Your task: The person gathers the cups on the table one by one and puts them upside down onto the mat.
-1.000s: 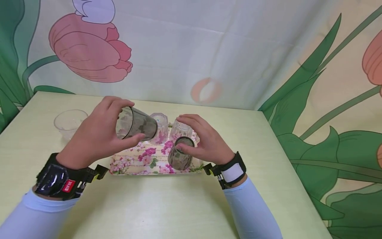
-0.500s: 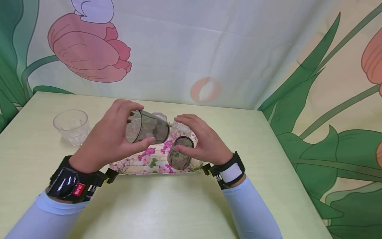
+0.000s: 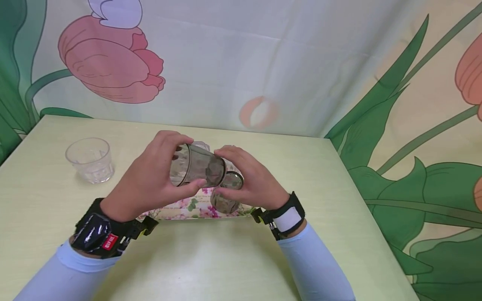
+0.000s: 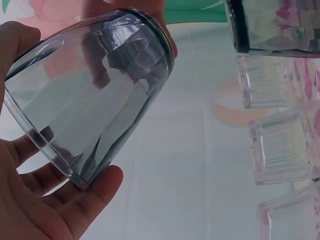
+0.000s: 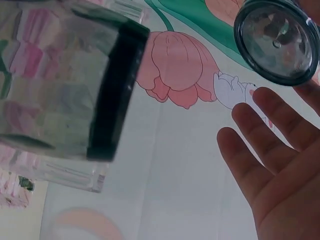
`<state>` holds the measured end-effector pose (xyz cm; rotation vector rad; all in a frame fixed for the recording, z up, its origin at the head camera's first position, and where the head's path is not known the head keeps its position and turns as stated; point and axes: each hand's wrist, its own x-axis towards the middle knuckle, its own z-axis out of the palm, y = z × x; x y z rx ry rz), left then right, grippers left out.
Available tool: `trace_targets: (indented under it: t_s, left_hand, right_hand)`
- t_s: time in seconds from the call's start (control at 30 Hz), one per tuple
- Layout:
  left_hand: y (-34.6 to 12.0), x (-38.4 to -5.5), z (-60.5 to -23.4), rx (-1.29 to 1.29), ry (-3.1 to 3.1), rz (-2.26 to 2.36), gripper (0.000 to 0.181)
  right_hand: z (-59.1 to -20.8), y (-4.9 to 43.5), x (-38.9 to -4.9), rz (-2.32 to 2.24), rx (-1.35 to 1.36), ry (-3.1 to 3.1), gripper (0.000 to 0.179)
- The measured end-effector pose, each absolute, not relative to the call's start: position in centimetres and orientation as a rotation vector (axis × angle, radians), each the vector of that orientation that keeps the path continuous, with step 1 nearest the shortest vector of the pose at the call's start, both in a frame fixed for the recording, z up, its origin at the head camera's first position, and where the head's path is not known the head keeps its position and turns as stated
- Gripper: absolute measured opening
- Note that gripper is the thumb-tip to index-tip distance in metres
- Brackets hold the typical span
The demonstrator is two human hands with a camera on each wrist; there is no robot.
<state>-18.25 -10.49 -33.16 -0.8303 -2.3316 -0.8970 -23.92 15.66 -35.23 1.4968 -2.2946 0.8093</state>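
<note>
My left hand (image 3: pixel 150 173) holds a smoky grey drinking glass (image 3: pixel 205 167), tipped on its side with its base toward the right. Fingers and thumb wrap its mouth end, as the left wrist view shows. My right hand (image 3: pixel 257 182) is at the base of that glass (image 5: pixel 277 42), its fingers loosely extended and their tips right by the base. Below it a second grey glass (image 3: pixel 224 200) stands base up on a floral tray (image 3: pixel 180 213). Clear glasses (image 4: pixel 277 147) stand behind it, mostly hidden by my hands in the head view.
A clear glass (image 3: pixel 90 161) stands mouth up on the pale table (image 3: pixel 211 259), left of the tray. A curtain (image 3: pixel 211 71) printed with tulips and leaves hangs along the back and right side of the table.
My left hand has carried the grey glass rightward, from over the tray's left part to my right hand. The right hand has stayed almost in place. The clear glass at left is now uncovered.
</note>
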Motion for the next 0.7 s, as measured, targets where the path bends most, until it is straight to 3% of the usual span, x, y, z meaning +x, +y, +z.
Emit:
trace_targets:
  t_s: [0.7]
  left_hand:
    - [-10.55,-18.46,-33.98,-0.914,-2.321,-0.914,0.082]
  right_hand:
    - [-35.30,15.36,-23.38,0.754,1.446,-2.345,0.077]
